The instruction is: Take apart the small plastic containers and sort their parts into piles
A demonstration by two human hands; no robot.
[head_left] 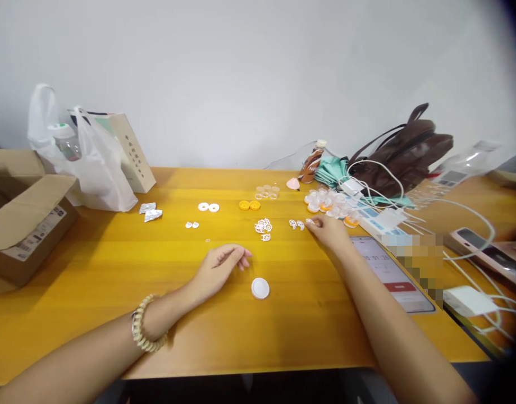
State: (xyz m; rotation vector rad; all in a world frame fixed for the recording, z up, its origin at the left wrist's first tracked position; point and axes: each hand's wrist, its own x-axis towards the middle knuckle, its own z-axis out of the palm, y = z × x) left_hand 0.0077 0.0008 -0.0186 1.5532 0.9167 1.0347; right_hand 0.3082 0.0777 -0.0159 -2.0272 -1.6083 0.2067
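Note:
My right hand (328,231) reaches to the right side of the table. Its fingertips pinch a small white openwork plastic piece (310,221), beside two similar white pieces (296,224). Nothing shows in my left hand (224,265), which hovers or rests over the middle of the table with loosely bent, parted fingers. A round white disc (260,288) lies just to its right. Further back is a pile of white openwork pieces (263,226). Two yellow discs (249,205), two white rings (208,207), two small white parts (192,225) and several clear cups (266,192) lie behind.
On the left stand a cardboard box (34,224), a white plastic bag (100,168) and foil packets (151,212). Clear-and-orange capsules (331,203), a bottle (312,163), a brown bag (405,154), a phone (392,275) and white cables (464,275) crowd the right.

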